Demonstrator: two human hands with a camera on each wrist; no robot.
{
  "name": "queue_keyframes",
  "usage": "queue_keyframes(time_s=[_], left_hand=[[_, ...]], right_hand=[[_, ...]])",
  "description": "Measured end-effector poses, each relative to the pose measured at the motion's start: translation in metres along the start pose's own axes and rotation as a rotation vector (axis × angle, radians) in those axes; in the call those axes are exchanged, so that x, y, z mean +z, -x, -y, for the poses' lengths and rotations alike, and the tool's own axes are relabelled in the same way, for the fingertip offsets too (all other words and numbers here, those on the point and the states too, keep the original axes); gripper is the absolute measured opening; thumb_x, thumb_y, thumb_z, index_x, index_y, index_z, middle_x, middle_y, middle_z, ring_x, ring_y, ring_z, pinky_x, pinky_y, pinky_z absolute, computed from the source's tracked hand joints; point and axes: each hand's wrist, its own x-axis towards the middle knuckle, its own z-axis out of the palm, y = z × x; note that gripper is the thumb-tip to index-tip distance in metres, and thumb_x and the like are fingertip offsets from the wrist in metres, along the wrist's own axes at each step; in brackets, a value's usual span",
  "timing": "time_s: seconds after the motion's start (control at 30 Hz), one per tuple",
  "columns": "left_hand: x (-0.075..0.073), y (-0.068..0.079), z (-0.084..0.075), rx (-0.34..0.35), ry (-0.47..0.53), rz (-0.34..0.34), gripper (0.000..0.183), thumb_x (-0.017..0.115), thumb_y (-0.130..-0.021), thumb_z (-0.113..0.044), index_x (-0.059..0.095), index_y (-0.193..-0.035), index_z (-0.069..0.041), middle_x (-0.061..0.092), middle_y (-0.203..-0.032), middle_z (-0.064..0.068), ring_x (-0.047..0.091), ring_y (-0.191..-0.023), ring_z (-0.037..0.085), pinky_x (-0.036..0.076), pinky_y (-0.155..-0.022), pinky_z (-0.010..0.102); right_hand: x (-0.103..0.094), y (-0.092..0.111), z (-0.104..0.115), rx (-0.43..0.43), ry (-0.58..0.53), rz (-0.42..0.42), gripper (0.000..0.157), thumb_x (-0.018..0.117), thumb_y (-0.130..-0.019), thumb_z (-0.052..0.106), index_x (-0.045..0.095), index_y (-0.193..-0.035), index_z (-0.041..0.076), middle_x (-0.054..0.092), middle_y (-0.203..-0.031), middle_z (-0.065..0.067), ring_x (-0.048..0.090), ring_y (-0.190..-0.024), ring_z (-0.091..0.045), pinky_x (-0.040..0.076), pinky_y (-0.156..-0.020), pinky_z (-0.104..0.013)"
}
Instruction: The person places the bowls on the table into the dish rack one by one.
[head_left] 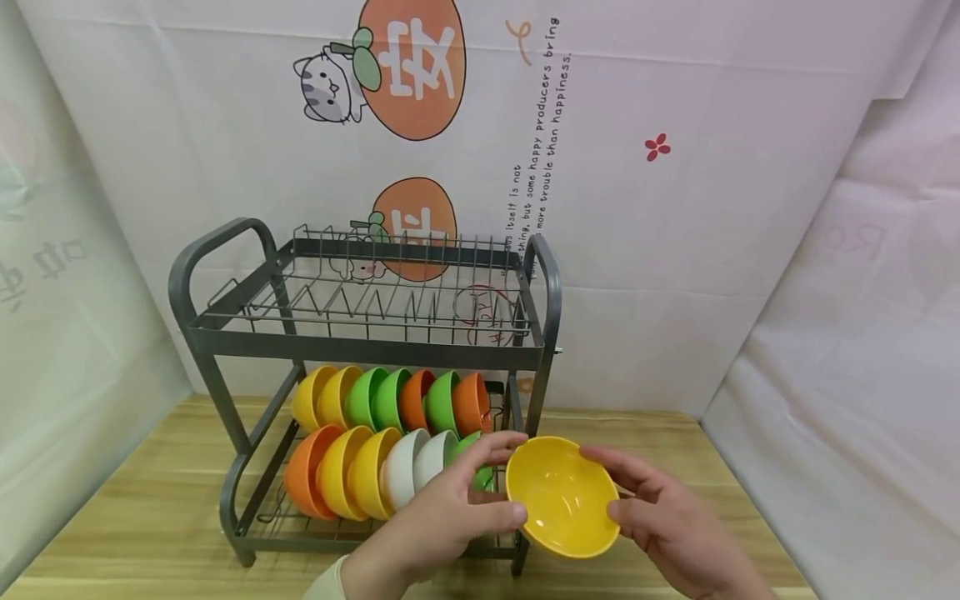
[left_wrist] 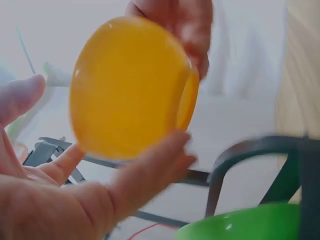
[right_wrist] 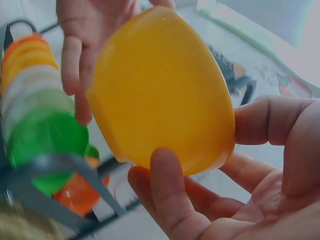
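Note:
A glossy yellow bowl [head_left: 564, 498] is held up in front of the rack's right end, its hollow facing the head camera. My right hand [head_left: 671, 521] grips it from the right, thumb on the near side and fingers behind; the right wrist view shows these fingers against its outside. On the other side, my left hand [head_left: 450, 508] is spread around the bowl's left edge, fingertips right at the rim. In the left wrist view some left-hand fingers [left_wrist: 22, 100] stand apart from the bowl, while others overlap its lower edge.
A dark two-tier dish rack [head_left: 367, 350] stands on the wooden table [head_left: 660, 450]. Its lower tier holds two rows of tilted bowls: orange [head_left: 309, 471], yellow, white [head_left: 403, 467] and green [head_left: 367, 400]. The upper tier has bare wire slots. Printed cloth [head_left: 637, 250] hangs behind.

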Motion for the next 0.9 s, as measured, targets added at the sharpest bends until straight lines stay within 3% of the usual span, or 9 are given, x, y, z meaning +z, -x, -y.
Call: queue_keyframes(time_s=[0.07, 0.13, 0.23, 0.3, 0.43, 0.5, 0.57, 0.7, 0.9], left_hand=[[-0.003, 0.004, 0.0, -0.03, 0.126, 0.046, 0.061, 0.07, -0.093, -0.011, 0.042, -0.147, -0.016, 0.038, -0.139, 0.017, 0.065, -0.104, 0.032, 0.054, -0.087, 0.044], [-0.008, 0.007, 0.0, -0.043, 0.168, 0.057, 0.061, 0.071, -0.093, -0.011, 0.042, -0.147, -0.014, 0.039, -0.137, 0.017, 0.066, -0.103, 0.032, 0.055, -0.086, 0.043], [-0.019, 0.014, -0.001, -0.042, 0.155, 0.035, 0.061, 0.072, -0.093, -0.014, 0.041, -0.146, -0.014, 0.039, -0.139, 0.019, 0.064, -0.107, 0.034, 0.054, -0.086, 0.043], [-0.025, 0.019, -0.004, -0.035, 0.126, 0.008, 0.061, 0.073, -0.093, -0.015, 0.042, -0.146, -0.015, 0.037, -0.141, 0.019, 0.064, -0.109, 0.034, 0.054, -0.087, 0.043], [-0.034, 0.028, -0.012, -0.03, 0.039, -0.056, 0.062, 0.074, -0.092, -0.018, 0.044, -0.145, -0.017, 0.034, -0.144, 0.02, 0.064, -0.107, 0.033, 0.055, -0.087, 0.042], [-0.037, 0.033, -0.016, -0.031, -0.009, -0.083, 0.063, 0.075, -0.091, -0.02, 0.044, -0.146, -0.018, 0.033, -0.145, 0.02, 0.063, -0.105, 0.033, 0.055, -0.086, 0.041], [-0.04, 0.038, -0.02, -0.033, -0.054, -0.111, 0.064, 0.076, -0.091, -0.022, 0.044, -0.146, -0.02, 0.033, -0.145, 0.02, 0.063, -0.103, 0.032, 0.055, -0.085, 0.041], [-0.046, 0.048, -0.027, -0.048, -0.139, -0.191, 0.064, 0.077, -0.09, -0.026, 0.046, -0.145, -0.024, 0.034, -0.145, 0.018, 0.062, -0.1, 0.032, 0.055, -0.082, 0.039], [-0.055, 0.063, -0.037, -0.065, -0.229, -0.318, 0.065, 0.079, -0.088, -0.029, 0.046, -0.144, -0.031, 0.032, -0.15, 0.012, 0.06, -0.101, 0.032, 0.054, -0.08, 0.04]], right_hand=[[0.008, -0.002, 0.001, 0.009, -0.009, -0.004, 0.052, 0.048, -0.101, -0.003, 0.04, -0.151, 0.006, 0.035, -0.152, -0.015, 0.054, -0.121, -0.034, 0.045, -0.098, -0.048], [0.015, -0.005, 0.001, 0.001, -0.02, -0.013, 0.05, 0.047, -0.102, -0.001, 0.04, -0.151, 0.006, 0.037, -0.151, -0.017, 0.054, -0.122, -0.033, 0.045, -0.099, -0.047], [0.026, -0.011, 0.0, -0.048, -0.029, -0.059, 0.047, 0.043, -0.106, 0.004, 0.037, -0.152, 0.005, 0.038, -0.148, -0.02, 0.055, -0.12, -0.035, 0.047, -0.098, -0.046], [0.034, -0.017, -0.002, -0.08, -0.007, -0.163, 0.047, 0.045, -0.106, 0.009, 0.037, -0.152, 0.005, 0.042, -0.145, -0.022, 0.058, -0.116, -0.035, 0.05, -0.095, -0.044], [0.049, -0.034, -0.011, -0.081, 0.18, -0.437, 0.055, 0.065, -0.098, 0.017, 0.045, -0.149, 0.018, 0.051, -0.14, -0.016, 0.062, -0.112, -0.032, 0.054, -0.088, -0.04], [0.054, -0.043, -0.018, -0.078, 0.293, -0.511, 0.063, 0.073, -0.092, 0.018, 0.046, -0.149, 0.027, 0.051, -0.141, -0.012, 0.062, -0.114, -0.031, 0.055, -0.086, -0.038], [0.059, -0.051, -0.025, -0.078, 0.379, -0.543, 0.071, 0.078, -0.089, 0.02, 0.044, -0.15, 0.033, 0.05, -0.144, -0.01, 0.062, -0.115, -0.032, 0.056, -0.083, -0.037], [0.067, -0.063, -0.037, -0.092, 0.55, -0.57, 0.084, 0.08, -0.087, 0.022, 0.033, -0.156, 0.036, 0.05, -0.145, -0.014, 0.063, -0.113, -0.034, 0.056, -0.081, -0.036], [0.075, -0.069, -0.044, -0.026, 0.822, -0.611, 0.099, 0.075, -0.088, 0.007, 0.015, -0.16, 0.04, 0.056, -0.137, -0.019, 0.066, -0.106, -0.034, 0.058, -0.076, -0.036]])
